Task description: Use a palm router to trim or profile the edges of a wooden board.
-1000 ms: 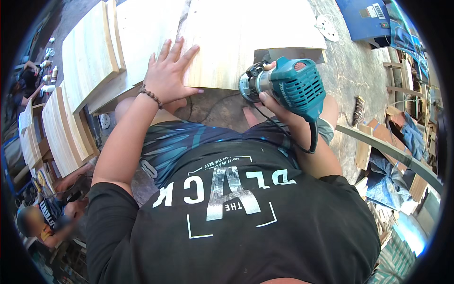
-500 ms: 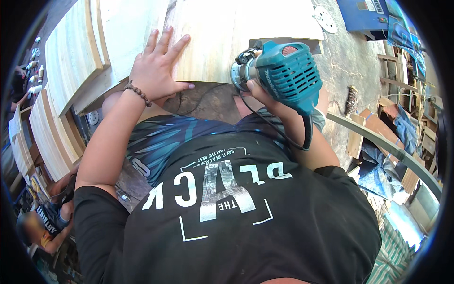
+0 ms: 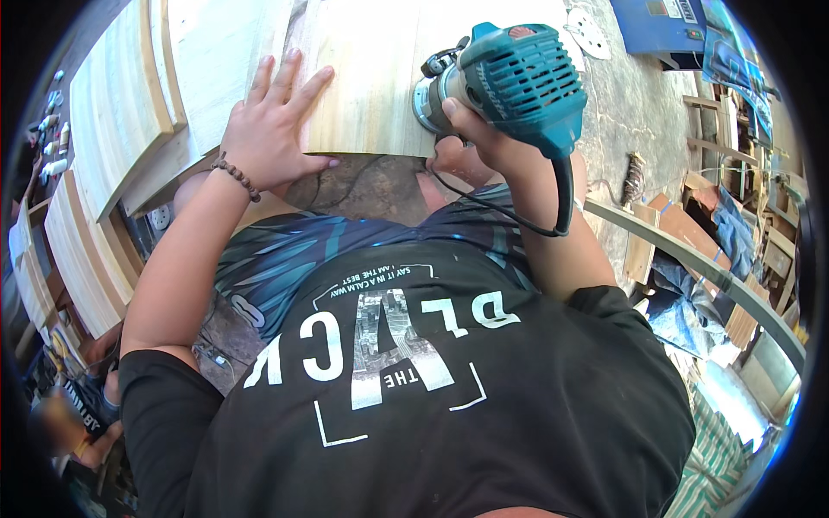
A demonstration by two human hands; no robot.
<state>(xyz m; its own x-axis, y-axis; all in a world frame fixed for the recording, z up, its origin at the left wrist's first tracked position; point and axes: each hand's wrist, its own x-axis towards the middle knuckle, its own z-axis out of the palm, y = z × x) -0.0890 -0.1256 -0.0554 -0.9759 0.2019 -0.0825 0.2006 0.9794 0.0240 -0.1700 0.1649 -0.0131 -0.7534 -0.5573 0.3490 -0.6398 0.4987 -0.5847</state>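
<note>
Left hand [image 3: 275,128] splayed flat here, gripping nothing, across left edge of pale, grain-streaked wooden panel [image 3: 371,99]; one brown beaded bracelet [image 3: 235,177] at wrist. Right hand [image 3: 480,141] wrapped round one teal, slotted power tool [image 3: 525,91], round metal base [image 3: 426,105] at panel's near right end. Small lettering on tool; bold white lettering [image 3: 321,347] across black cloth T-shirt [image 3: 553,414].

I can't see the router's [image 3: 528,85] underside, and its body hides most of the right hand's [image 3: 484,142] fingers from me. Left of the router, the board [image 3: 367,99] runs out through my upper edge, its far part washed out. Far left of the router, bottles [image 3: 53,147] are too small to identify; lower left of it, another person's head [image 3: 59,423] is blurred.
</note>
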